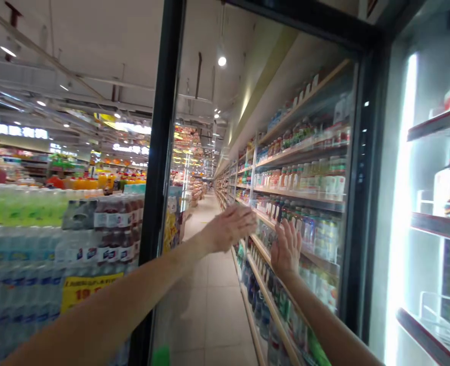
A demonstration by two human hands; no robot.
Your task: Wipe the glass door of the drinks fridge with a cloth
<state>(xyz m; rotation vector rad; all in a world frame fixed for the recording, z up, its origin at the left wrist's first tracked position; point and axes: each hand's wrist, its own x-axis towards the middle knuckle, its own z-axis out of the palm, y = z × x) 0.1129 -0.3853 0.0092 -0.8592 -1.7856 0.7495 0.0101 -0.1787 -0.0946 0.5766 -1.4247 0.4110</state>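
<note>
A glass cooler door (210, 315) with a black frame stands swung open before me. My left hand (230, 229) reaches across to the middle of the pane, palm down, its fingers stretched out and slightly blurred. To its right, my right hand (287, 249) is raised with fingers spread upward. Neither hand holds anything. Both are close to the glass; whether they touch it I cannot tell. The black door frame (160, 152) runs past my left forearm.
At right, the lit cooler has shelves (438, 229) with bottles. Stacked packs of bottled drinks (23, 244) stand on the left, with a yellow price sign (84, 290). Drink shelves (301, 195) and a tiled aisle floor (223, 284) show in the pane.
</note>
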